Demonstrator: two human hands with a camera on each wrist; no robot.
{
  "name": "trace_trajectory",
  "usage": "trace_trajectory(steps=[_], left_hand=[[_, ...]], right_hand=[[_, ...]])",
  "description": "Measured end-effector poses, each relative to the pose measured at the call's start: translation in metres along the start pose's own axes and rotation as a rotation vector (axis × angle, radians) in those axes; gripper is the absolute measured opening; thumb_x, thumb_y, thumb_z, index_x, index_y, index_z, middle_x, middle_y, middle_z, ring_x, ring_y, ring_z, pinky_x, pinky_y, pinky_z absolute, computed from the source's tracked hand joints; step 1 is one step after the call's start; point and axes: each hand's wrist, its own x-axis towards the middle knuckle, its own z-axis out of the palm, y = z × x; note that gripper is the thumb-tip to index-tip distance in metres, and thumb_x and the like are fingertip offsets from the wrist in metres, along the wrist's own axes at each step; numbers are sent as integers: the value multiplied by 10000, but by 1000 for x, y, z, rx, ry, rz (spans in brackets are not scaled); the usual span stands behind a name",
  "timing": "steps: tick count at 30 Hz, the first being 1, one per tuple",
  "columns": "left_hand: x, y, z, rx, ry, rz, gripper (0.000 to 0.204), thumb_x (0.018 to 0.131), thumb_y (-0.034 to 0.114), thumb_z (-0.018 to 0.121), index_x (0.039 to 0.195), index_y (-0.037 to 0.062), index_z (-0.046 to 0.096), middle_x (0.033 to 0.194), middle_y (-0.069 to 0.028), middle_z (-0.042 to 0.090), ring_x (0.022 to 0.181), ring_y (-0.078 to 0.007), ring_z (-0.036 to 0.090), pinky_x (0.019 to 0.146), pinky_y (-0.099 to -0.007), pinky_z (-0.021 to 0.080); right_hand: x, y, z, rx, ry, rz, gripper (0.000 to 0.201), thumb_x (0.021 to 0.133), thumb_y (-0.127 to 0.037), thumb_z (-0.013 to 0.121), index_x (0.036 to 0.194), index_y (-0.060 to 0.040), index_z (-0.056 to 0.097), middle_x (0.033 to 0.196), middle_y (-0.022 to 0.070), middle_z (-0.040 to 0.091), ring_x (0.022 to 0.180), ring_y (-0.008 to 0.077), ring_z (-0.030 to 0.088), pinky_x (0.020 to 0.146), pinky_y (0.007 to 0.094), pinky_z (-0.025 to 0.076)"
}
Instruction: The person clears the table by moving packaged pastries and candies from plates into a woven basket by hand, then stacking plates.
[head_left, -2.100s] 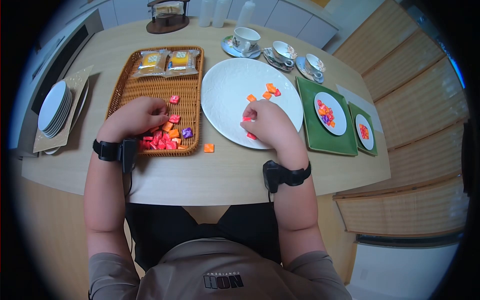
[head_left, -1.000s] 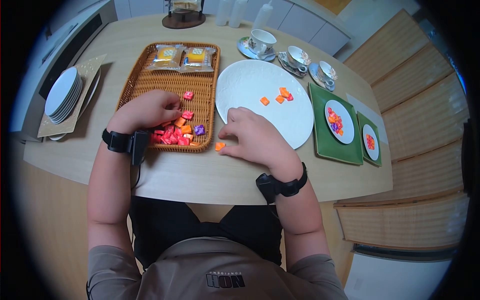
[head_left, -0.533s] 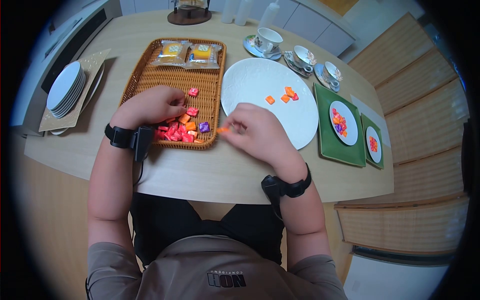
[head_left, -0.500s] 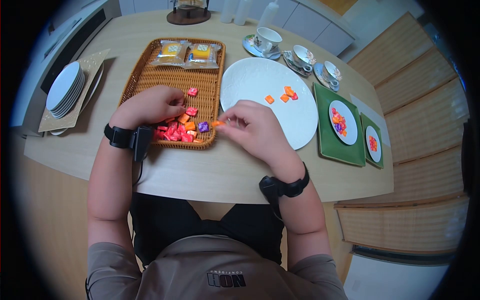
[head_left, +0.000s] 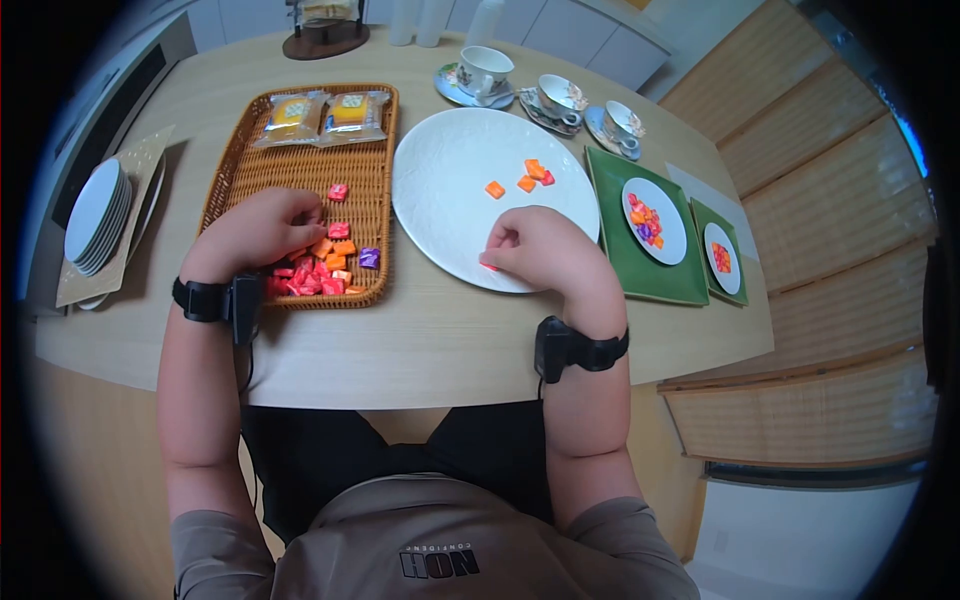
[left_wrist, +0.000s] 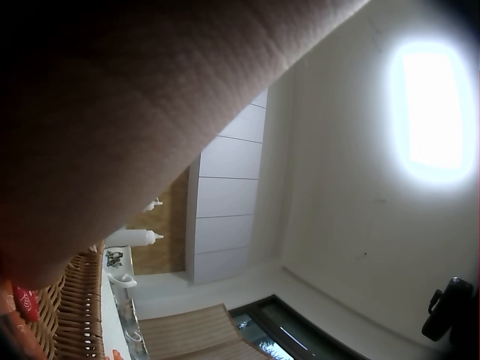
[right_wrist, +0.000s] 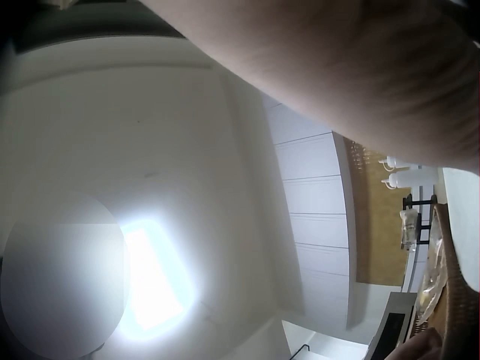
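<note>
My right hand is low over the near-left part of the large white plate. Its thumb and curled fingers pinch a red wrapped candy, which shows just under the thumb. My left hand is at the near-left of the wicker basket, fingers loosely curled over a pile of red and orange candies. A purple candy and loose red candies lie beside the pile. Several orange candies and a red one are farther back on the plate. Wrists mostly block both wrist views.
Two wrapped cakes lie at the basket's back. To the right, green trays bear small white plates of candies. Teacups on saucers stand behind. Stacked white plates are at the left, and squeeze bottles stand at the back.
My right hand picked up the orange candy from the table, carried it to the basket's right rim and returned to the white plate without it. My left hand stayed in the basket. The head view shifted.
</note>
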Motion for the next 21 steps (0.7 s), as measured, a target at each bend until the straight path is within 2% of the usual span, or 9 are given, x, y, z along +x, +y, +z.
trace_trajectory(steps=[6, 9, 12, 13, 15, 16, 17, 19, 21], left_hand=[[0, -1, 0, -13, 3, -39, 252, 970, 225, 744, 892, 13, 635, 759, -133, 655, 716, -301, 637, 695, -446, 510], [0, -1, 2, -35, 12, -28, 251, 970, 218, 746, 885, 13, 629, 752, -125, 653, 714, -282, 638, 696, -437, 513], [-1, 1, 2, -77, 11, -67, 246, 968, 206, 750, 878, 14, 626, 747, -118, 654, 710, -270, 641, 696, -430, 516], [-1, 2, 2, -77, 11, -77, 245, 967, 202, 751, 875, 14, 624, 745, -116, 655, 707, -266, 642, 695, -426, 517], [-1, 2, 2, -77, 13, -85, 244, 965, 197, 753, 871, 14, 622, 744, -114, 655, 705, -263, 643, 694, -423, 518], [-2, 2, 2, -65, 19, -74, 243, 965, 196, 754, 872, 14, 623, 743, -113, 657, 703, -260, 643, 693, -420, 519], [-1, 2, 2, -53, 26, -63, 243, 965, 196, 755, 872, 14, 624, 742, -112, 658, 701, -257, 644, 691, -417, 520], [-1, 3, 1, -59, 13, -74, 238, 964, 193, 755, 876, 15, 625, 742, -110, 658, 701, -252, 645, 690, -415, 520], [-2, 4, 0, -62, -4, -85, 233, 964, 190, 755, 879, 15, 625, 742, -108, 657, 700, -248, 646, 690, -412, 521]], right_hand=[[3, -2, 4, -31, 44, -77, 208, 876, -232, 834, 928, -46, 758, 905, 138, 759, 861, 307, 730, 783, 409, 569], [5, 5, 3, 31, 76, -260, 181, 889, -144, 797, 1011, -34, 722, 913, 133, 746, 866, 303, 728, 792, 404, 569], [15, 20, 2, 172, 381, -217, 295, 893, -64, 778, 1168, -30, 677, 935, 119, 738, 889, 289, 727, 821, 415, 574], [17, 22, -1, 169, 382, -216, 295, 893, -64, 778, 1168, -30, 677, 935, 119, 738, 889, 289, 727, 821, 415, 574], [21, 24, -7, 133, 530, -69, 340, 903, -85, 795, 1216, -37, 673, 1044, 132, 739, 1023, 300, 721, 912, 418, 573], [30, 36, -6, 23, 543, -49, 586, 908, -252, 839, 1422, -64, 629, 1369, 199, 681, 1326, 367, 619, 1115, 442, 511], [33, 39, -4, 21, 546, -50, 586, 908, -252, 839, 1422, -64, 629, 1369, 199, 681, 1326, 367, 619, 1115, 442, 511], [40, 41, 1, -140, 570, 121, 894, 876, -467, 858, 1605, -90, 506, 1673, 261, 444, 1582, 462, 345, 1288, 481, 351], [49, 40, 1, -98, 512, 134, 995, 854, -537, 856, 1650, -101, 449, 1721, 272, 357, 1617, 477, 261, 1310, 495, 309]])
